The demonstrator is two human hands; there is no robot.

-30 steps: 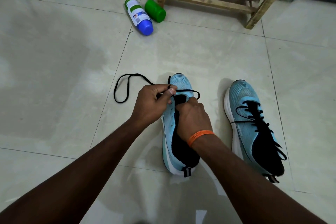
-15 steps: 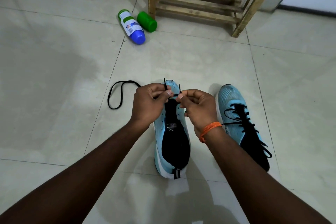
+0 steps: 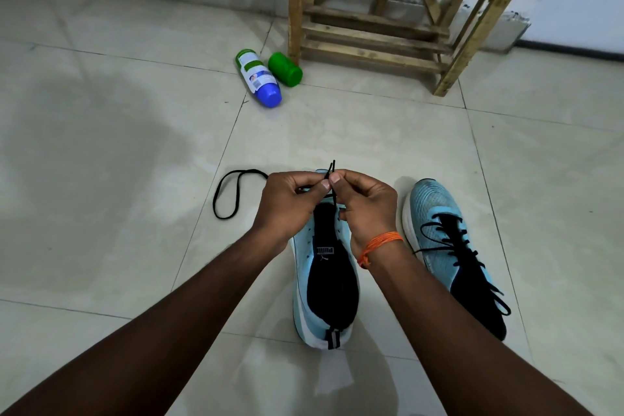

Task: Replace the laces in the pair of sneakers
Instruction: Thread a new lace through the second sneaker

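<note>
Lace (image 3: pixel 333 165) ends pinched between fingers (image 3: pixel 315 186) of left hand (image 3: pixel 287 203) and right hand (image 3: pixel 366 209), above toe of unlaced sneaker (image 3: pixel 304 280) on floor (image 3: pixel 135 179). Laced sneaker (image 3: pixel 435 233) just beside, right.

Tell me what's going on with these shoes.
A person's left hand and right hand pinch the two tips of a thin black lace together above the toe of a light blue sneaker whose visible eyelets are empty. The matching light blue sneaker to its right is already laced.
</note>
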